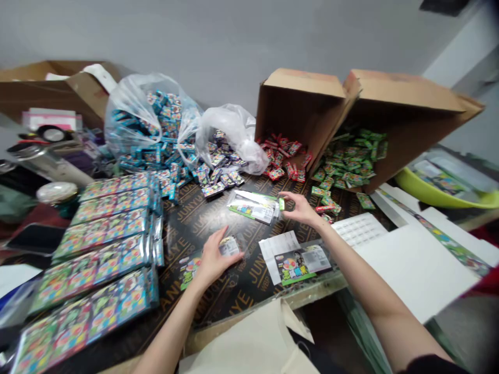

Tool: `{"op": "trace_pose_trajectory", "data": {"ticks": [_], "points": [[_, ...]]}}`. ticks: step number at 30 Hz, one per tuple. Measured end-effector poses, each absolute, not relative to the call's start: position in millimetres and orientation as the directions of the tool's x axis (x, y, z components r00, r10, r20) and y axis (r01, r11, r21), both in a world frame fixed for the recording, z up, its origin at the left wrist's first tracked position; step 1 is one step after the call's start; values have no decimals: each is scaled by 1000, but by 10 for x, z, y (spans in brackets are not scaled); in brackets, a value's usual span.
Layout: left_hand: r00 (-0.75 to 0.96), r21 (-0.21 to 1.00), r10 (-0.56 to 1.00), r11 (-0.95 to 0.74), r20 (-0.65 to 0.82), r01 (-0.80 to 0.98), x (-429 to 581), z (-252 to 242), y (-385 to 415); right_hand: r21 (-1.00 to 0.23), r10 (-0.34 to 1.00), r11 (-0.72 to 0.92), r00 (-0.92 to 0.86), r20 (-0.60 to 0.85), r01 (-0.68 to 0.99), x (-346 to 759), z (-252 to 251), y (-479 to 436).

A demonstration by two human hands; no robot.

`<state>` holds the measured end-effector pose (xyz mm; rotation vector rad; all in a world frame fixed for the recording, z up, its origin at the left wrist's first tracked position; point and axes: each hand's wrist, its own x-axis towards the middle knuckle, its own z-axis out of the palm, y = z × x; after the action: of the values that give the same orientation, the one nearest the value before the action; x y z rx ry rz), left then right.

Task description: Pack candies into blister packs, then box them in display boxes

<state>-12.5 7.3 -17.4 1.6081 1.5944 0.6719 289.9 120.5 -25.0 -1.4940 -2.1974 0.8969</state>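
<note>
My left hand (216, 257) rests over a clear printed pouch (190, 270) on the dark table, its thumb and fingers apart. Between the fingertips of my right hand (299, 208) is a small green packet (281, 203), beside another clear printed pouch (253, 208) with a green edge. Nearer my body lies a third printed pouch (302, 265), partly over a white paper sheet (278, 246). Small green packets (346, 166) spill from a tipped carton to the right of my right hand. A smaller group of red packets (283, 153) lies beyond it.
Stacks of filled colourful packs (105, 234) line the left side. Blue packets (167, 140) and dark purple packets (220, 166) spill from plastic bags at the back. Two cardboard boxes (307, 80) lean open; a label sheet (358, 228) and yellow-green basin (448, 195) are on the right.
</note>
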Motion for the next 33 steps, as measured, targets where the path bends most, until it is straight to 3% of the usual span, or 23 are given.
{"op": "trace_pose_trajectory", "data": {"ticks": [2, 3, 5, 7, 9, 11, 14, 16, 19, 21, 23, 26, 30, 33], "points": [[105, 922, 946, 269, -307, 278, 19, -48, 122, -935, 797, 150, -599, -79, 322, 2504, -169, 1004], [176, 919, 903, 372, -391, 134, 64, -5, 132, -984, 706, 59, -704, -77, 168, 2336, -136, 899], [290, 842, 816, 536, -500, -56, 89, 31, 117, -998, 593, -68, -804, -50, 12, 2096, -88, 724], [244, 787, 790, 602, -562, -137, 45, 7, 74, -1000, 661, -19, -750, -19, 9, 1971, -58, 608], [93, 784, 802, 596, -590, -170, -16, -52, 29, -983, 766, 138, -643, 28, 121, 1905, -35, 526], [-9, 802, 813, 572, -582, -171, -50, -114, -2, -914, 784, 312, -613, 95, 257, 1840, -21, 448], [-39, 831, 834, 542, -550, -123, -59, -172, -17, -788, 766, 478, -624, 158, 387, 1731, -46, 345], [-46, 859, 858, 509, -512, -57, -92, -189, -20, -742, 810, 486, -557, 182, 463, 1700, -105, 321], [-36, 885, 953, 293, -300, 361, -237, -222, -43, -688, 866, 457, -459, 199, 564, 1758, -251, 360], [89, 716, 979, 71, -184, 695, -361, -264, -75, -658, 870, 458, -455, 191, 598, 1827, -368, 396], [203, 541, 960, -68, -194, 838, -462, -315, -112, -646, 859, 463, -485, 161, 606, 1877, -475, 413], [251, 497, 947, -123, -199, 859, -546, -368, -153, -683, 843, 449, -526, 111, 576, 1910, -562, 411], [268, 574, 953, -142, -141, 807, -597, -349, -169, -839, 774, 377, -631, 52, 392, 1957, -500, 439], [335, 644, 933, -177, -130, 744, -614, -308, -174, -882, 732, 343, -680, 34, 325, 2005, -399, 493]]}}
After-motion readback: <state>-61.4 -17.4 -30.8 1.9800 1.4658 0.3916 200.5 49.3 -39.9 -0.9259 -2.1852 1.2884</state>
